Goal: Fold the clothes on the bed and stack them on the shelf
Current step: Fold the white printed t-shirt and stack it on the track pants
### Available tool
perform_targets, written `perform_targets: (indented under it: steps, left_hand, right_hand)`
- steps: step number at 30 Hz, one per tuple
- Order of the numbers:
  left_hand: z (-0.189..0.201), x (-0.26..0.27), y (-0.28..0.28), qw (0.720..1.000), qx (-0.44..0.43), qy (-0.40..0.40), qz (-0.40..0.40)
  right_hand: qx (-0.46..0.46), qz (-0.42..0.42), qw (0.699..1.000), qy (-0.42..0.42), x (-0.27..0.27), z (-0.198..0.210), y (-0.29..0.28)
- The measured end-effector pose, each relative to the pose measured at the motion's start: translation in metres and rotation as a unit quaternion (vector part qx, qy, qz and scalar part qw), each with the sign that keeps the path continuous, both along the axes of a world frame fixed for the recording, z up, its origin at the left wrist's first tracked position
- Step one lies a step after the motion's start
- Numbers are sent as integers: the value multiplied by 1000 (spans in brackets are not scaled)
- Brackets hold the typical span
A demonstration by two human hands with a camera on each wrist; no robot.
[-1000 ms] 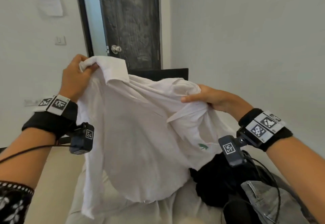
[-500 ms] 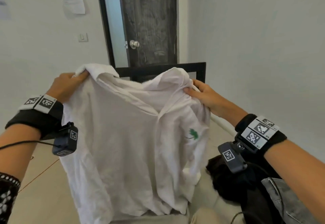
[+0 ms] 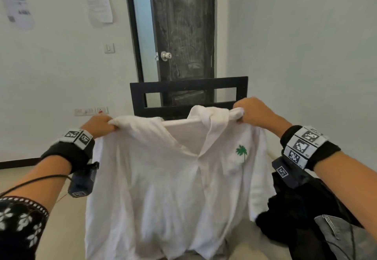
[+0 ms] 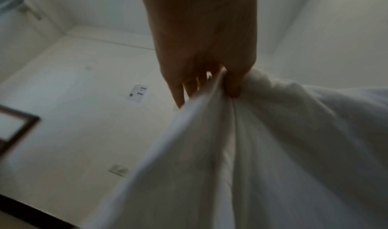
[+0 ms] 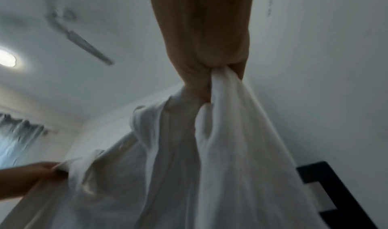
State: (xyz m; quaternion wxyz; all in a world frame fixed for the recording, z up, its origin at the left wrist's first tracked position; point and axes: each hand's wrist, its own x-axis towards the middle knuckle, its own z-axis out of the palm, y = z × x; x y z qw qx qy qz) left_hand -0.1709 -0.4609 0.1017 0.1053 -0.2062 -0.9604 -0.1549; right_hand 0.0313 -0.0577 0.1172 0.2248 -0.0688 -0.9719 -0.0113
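Observation:
A white collared shirt (image 3: 163, 188) with a green palm-tree print on the chest hangs spread in the air before me, front side toward me. My left hand (image 3: 100, 125) grips its left shoulder and my right hand (image 3: 251, 110) grips its right shoulder, both at about the same height. In the left wrist view the fingers (image 4: 231, 83) pinch bunched white cloth (image 4: 262, 149). The right wrist view has the fist (image 5: 201, 76) closed round a fold of the shirt (image 5: 220, 149), with the left hand (image 5: 31, 177) at the far edge. The shirt's lower hem hangs out of sight.
A pile of black clothes (image 3: 295, 219) and a grey garment (image 3: 342, 237) lies on the pale bed (image 3: 244, 247) at lower right. A black bed frame (image 3: 187, 88) stands behind the shirt, before a dark door (image 3: 183, 25). White walls close in on both sides.
Both hands have moved apart and shifted to the shoulders, so the crumpled shirt now hangs spread flat. The right hand went from loosely touching the cloth to a closed grip.

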Motion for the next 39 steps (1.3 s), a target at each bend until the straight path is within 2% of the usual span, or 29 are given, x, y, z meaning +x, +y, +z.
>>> perform_targets:
  steps: [1,2,4,5,6,7,8,9,10,12,16,18,20,21,22,23,25,26,27,28,29,31,34,37,39]
  left_hand:
    - [6,5,5,996,81,43,-5]
    - [14,11,10,981,168,91,-16]
    - [33,25,18,927,306,212,-46]
    - [45,31,20,899,350,257,-59]
    - [57,36,23,884,366,283,-64]
    - [67,38,23,890,350,285,-65]
    - [73,38,22,909,302,282,-63]
    - [78,34,19,930,239,274,-52]
    - [82,32,15,949,178,259,-38]
    - [85,33,9,960,116,255,0]
    - [93,43,5,936,180,292,82]
    - [96,42,-3,942,202,246,110]
    - [96,41,-10,954,224,183,83]
    - [96,43,-12,953,246,165,65]
    - [96,45,-13,948,272,157,48]
    - [96,47,-14,942,292,162,38]
    - [95,48,-15,921,317,223,39]
    - [94,47,-17,905,322,272,61]
    - [92,46,-19,893,324,300,88]
    - [88,45,-21,895,312,297,114]
    - [83,42,-22,909,287,271,132]
    - [72,36,-24,936,238,222,135]
    - [59,31,-29,947,223,194,124]
    - [54,26,-34,946,215,183,158]
    - [53,26,-34,947,213,178,163]
  right_hand:
    - [-43,2,995,91,3,6,1]
    - [-92,7,974,206,8,14,3]
    - [-122,4,891,438,19,31,6]
    - [-121,-13,862,492,23,38,7]
    - [-134,-27,862,488,25,43,7]
    - [-165,-38,892,420,24,46,8]
    - [-198,-59,927,313,22,46,9]
    - [-210,-74,950,218,20,46,14]
    - [-215,-80,958,172,20,46,22]
    - [-229,-69,955,176,25,50,34]
    - [-241,-22,946,216,43,62,45]
    - [-263,27,955,137,56,68,38]
    - [-286,71,955,-10,69,70,32]
    - [-297,88,950,-49,73,70,31]
    - [-311,110,943,-51,78,71,29]
    - [-332,134,933,-20,82,73,28]
    - [-403,179,889,122,84,74,32]
    - [-421,189,864,200,83,75,33]
    - [-417,193,854,245,81,75,32]
    - [-409,194,858,241,79,75,29]
    - [-405,203,870,194,77,72,24]
    - [-372,231,898,46,77,66,15]
    - [-317,209,919,-109,84,56,9]
    - [-286,181,928,-155,85,44,4]
    - [-274,189,937,-105,83,40,0]
